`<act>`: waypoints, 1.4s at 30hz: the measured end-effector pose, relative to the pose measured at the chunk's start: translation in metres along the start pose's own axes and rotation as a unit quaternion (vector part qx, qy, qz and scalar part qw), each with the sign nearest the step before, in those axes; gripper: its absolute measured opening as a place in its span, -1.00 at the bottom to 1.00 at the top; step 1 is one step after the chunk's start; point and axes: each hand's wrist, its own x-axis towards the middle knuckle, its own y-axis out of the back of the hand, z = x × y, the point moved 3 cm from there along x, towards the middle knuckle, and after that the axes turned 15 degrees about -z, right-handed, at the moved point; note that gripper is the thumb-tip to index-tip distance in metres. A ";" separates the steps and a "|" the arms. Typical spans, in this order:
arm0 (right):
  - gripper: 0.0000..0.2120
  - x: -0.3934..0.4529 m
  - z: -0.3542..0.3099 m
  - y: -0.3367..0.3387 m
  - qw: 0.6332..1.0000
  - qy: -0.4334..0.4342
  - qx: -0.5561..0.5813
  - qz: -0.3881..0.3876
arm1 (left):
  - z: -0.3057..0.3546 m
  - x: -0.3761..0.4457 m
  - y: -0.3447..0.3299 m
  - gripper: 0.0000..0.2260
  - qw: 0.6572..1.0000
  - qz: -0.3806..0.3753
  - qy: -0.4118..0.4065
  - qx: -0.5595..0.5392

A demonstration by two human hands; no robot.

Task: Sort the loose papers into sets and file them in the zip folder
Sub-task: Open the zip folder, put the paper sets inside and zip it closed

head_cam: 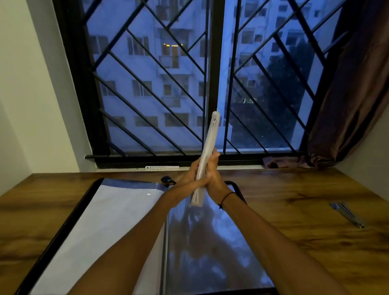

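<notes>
Both hands, left hand (191,176) and right hand (214,179), grip closed around the upright paper stack (208,151) over the open folder (206,246), which seemingly already holds some sheets; this set is unfiled.

far: barred window (186,77), dusk-blue light | right: brown curtain (350,102) | left: white wall (17,98) | near: wooden table (301,198)
</notes>
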 end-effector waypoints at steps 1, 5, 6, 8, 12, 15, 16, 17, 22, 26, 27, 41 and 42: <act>-0.19 -0.008 -0.007 -0.003 1.000 0.005 -0.010 -0.006 | -0.002 0.000 0.004 -0.23 1.000 0.008 0.009 -0.019; -0.48 -0.016 -0.015 0.001 0.998 0.038 -0.035 -0.035 | -0.016 -0.007 0.027 -0.58 0.994 0.085 0.041 -0.054; -0.51 -0.015 -0.014 0.004 0.998 0.037 -0.016 -0.043 | -0.020 -0.012 0.031 -0.61 0.993 0.087 0.043 -0.060; -0.56 -0.012 -0.011 0.007 0.998 0.032 0.032 -0.044 | -0.025 -0.018 0.035 -0.61 0.993 0.089 0.053 -0.065; -0.56 -0.010 -0.007 0.009 0.997 0.016 0.054 -0.060 | -0.029 -0.019 0.036 -0.57 0.991 0.081 0.076 -0.074; -0.44 -0.008 -0.004 0.011 0.998 0.008 -0.013 -0.057 | -0.024 -0.017 0.031 -0.68 0.990 0.063 0.109 -0.070; -0.41 -0.008 -0.005 0.010 0.998 0.007 -0.033 -0.058 | -0.024 -0.016 0.030 -0.75 0.990 0.068 0.109 -0.058; -0.39 -0.009 -0.007 0.009 0.997 0.005 -0.045 -0.061 | -0.021 -0.016 0.030 -0.76 0.991 0.082 0.096 -0.043; -0.53 -0.007 -0.017 0.005 0.991 -0.020 0.037 -0.128 | -0.029 -0.010 0.040 -0.61 0.984 0.178 0.028 -0.001; -0.61 -0.004 -0.018 0.006 0.977 -0.021 0.072 -0.197 | -0.023 -0.007 0.040 -0.66 0.982 0.190 0.023 -0.002; -0.61 -0.003 -0.018 0.008 0.980 -0.009 0.058 -0.188 | -0.023 -0.005 0.041 -0.65 0.982 0.188 0.027 -0.009; -0.65 0.012 -0.013 0.095 0.951 0.085 0.178 0.239 | -0.068 -0.021 0.022 -0.30 0.889 -0.013 0.149 0.432; -0.64 0.011 -0.012 0.099 0.947 0.089 0.182 0.247 | -0.070 -0.019 0.021 -0.28 0.887 -0.020 0.156 0.433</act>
